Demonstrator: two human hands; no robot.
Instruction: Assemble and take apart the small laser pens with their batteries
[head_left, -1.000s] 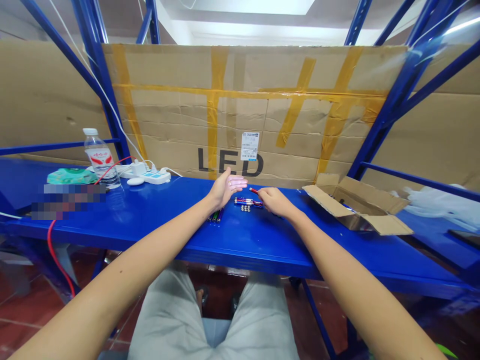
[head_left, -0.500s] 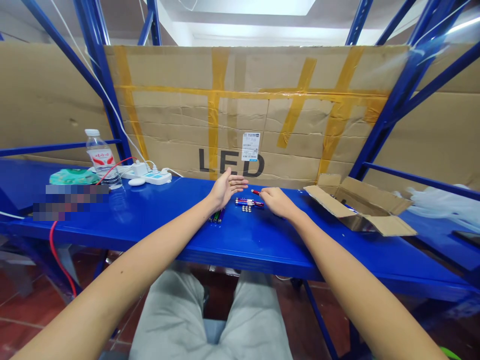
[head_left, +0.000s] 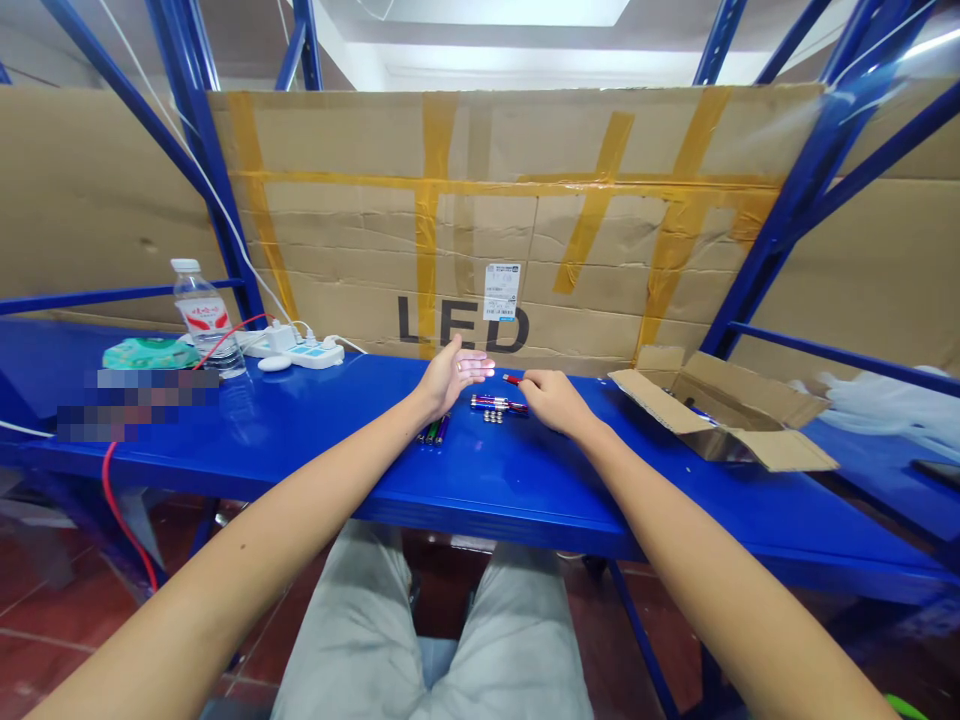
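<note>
My right hand is closed around a small red penlight, whose tip sticks out to the left. Facing that tip is my left hand, open with its palm turned right and fingers stretched out; a pale, pinkish glow lies on its fingers. Between the hands, several shiny metallic penlights in blue and red lie side by side on the table. Just in front of them sit several small silver button cells in rows. Close below my left wrist lie several dark green and purple penlights, partly hidden by it.
An open cardboard box stands on the blue table at right, with items inside. At left are a water bottle, a white power strip and a green packet. A large cardboard sheet closes off the back.
A bright pinkish glow now shows on my left fingers, which was absent before. Both hands have stayed nearly in place.
</note>
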